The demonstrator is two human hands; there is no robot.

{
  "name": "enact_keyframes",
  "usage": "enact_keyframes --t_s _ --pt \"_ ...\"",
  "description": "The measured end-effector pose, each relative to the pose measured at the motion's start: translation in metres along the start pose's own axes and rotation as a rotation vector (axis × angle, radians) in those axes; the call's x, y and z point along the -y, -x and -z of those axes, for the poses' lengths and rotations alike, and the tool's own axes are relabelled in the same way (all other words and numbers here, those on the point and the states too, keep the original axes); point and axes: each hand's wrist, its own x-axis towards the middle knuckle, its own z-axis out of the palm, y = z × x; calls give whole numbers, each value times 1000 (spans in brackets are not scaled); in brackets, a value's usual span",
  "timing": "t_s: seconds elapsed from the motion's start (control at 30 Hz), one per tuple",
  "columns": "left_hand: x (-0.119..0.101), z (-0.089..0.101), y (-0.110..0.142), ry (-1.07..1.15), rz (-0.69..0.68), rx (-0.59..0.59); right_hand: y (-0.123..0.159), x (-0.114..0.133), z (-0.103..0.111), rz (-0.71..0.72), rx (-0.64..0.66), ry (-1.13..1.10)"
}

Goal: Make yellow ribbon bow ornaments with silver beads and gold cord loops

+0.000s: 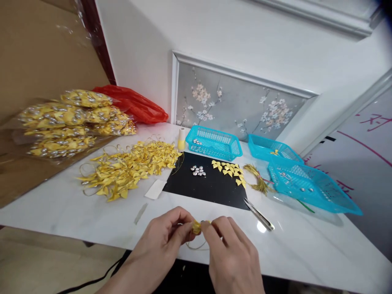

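Observation:
Low over the table's front edge, my left hand [165,234] pinches a small yellow leaf-shaped piece [196,227] between thumb and fingertips. My right hand [232,249] is closed at the same piece from the other side; its fingers hide part of it. A thin gold cord [196,248] loops down below the fingers. Beyond the hands lies a black mat [202,194] bearing silver beads [198,171] and several yellow leaf pieces [228,168]. Silver tweezers [259,215] rest at the mat's right corner, beside my right hand.
Yellow strung pieces [131,167] are heaped at left, near bagged bundles [67,122] and a red plastic bag [131,104]. A thread spool [181,140] stands behind the mat. Blue baskets [214,143] line the back and right, with a gold cord bundle [257,179] nearby.

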Motion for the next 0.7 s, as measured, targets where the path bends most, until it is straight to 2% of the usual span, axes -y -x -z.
enact_keyframes --t_s 0.07,0.17,0.27,0.47,0.7 --pt "0 -1 -1 91 38 15 1 -2 0 -12 46 -20" --pt "-1 -2 -2 170 67 53 3 -3 -5 -46 20 -23" --pt "-3 -3 -2 150 26 78 6 -2 -11 -85 -22 -50" --pt "5 -4 -2 122 -48 47 3 -1 -8 -134 91 -301" --pt "10 -3 -3 23 -157 -27 2 4 -6 -104 120 -154"
